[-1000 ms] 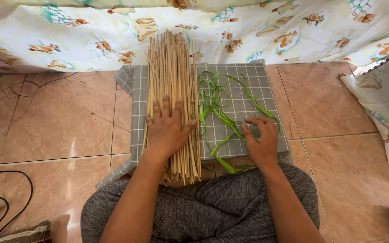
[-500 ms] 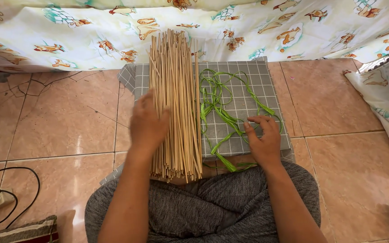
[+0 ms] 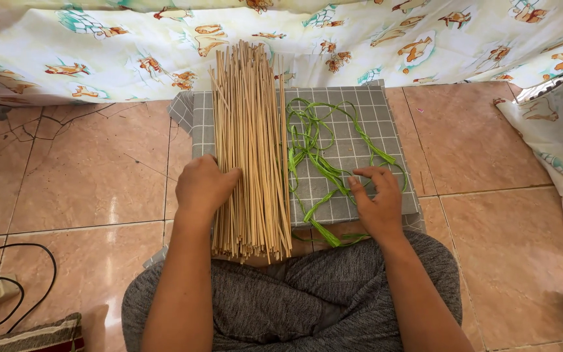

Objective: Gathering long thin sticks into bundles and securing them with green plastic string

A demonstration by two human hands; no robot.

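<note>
Pressing hand: left hand point(image 3: 204, 188) curled against the left edge of the reed-stick bundle point(image 3: 251, 150), holding nothing.
Right hand point(image 3: 377, 199): fingers flat on green raffia strands point(image 3: 320, 156), nothing pinched.
Location: bundle lengthwise on grey checked mat point(image 3: 366, 124), raffia just beside it.
Step judged: squaring the bundle.
Next need: even pressure along the sticks.

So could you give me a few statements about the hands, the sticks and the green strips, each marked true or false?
1. The left hand rests on the bundle of pale sticks. True.
2. The right hand holds scissors. False: it touches the green strips.
3. The sticks lie on a checked grey cloth. True.
4. The green strips lie left of the sticks. False: they lie to the right.
5. The floor is carpeted. False: it is tiled.
</note>
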